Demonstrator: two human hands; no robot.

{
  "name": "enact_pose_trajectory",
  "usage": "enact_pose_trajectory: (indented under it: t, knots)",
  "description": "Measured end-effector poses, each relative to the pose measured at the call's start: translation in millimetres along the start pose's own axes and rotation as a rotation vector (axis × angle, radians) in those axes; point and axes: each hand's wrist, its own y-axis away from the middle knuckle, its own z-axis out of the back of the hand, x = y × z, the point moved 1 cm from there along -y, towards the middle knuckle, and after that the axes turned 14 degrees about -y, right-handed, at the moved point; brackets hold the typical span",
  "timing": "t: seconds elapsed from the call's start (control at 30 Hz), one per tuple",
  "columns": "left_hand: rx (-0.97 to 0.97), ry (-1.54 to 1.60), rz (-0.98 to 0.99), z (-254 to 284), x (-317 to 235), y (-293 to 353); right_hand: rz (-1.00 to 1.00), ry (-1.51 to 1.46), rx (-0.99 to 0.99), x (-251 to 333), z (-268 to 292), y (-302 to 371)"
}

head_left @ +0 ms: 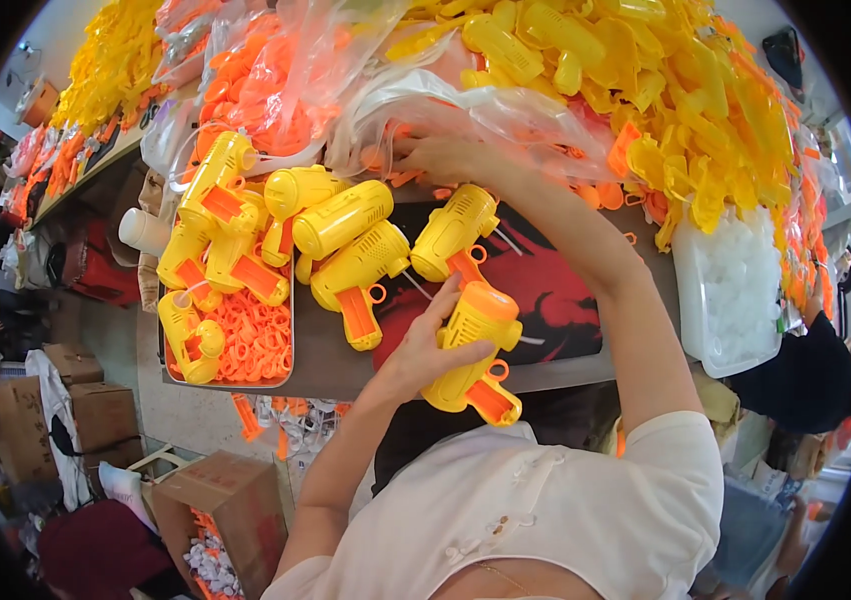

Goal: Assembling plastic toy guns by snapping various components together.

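Observation:
In my left hand (415,358) is a yellow toy gun (467,345) with an orange cap and an orange trigger piece; my fingers wrap round its body. My right hand (450,160) reaches forward to the clear plastic bag (505,115) of orange parts. Its fingers look stretched out, with the tips partly hidden among plastic and orange pieces. Just beyond my left hand, another yellow toy gun (455,232) lies on the dark red and black mat (545,320). More yellow toy guns (345,220) lie to the left, several on a tray (292,345) of small orange rings (250,335).
Heaped yellow parts (685,130) fill the far right, with a translucent white tub (730,300) below them. A white bottle (143,230) stands left of the tray. Cardboard boxes (225,500) sit on the floor at left. Another person (795,370) is at the right edge.

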Motion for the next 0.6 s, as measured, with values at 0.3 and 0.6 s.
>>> enact_pose_trajectory:
  t: [0.3, 0.6]
  knots:
    - [-0.062, 0.168, 0.058, -2, -12, 11, -0.012, 0.278, 0.149, 7, 34, 122]
    - [-0.146, 0.249, -0.037, -5, -5, 13, -0.456, 0.421, 0.212, 61, 42, 248]
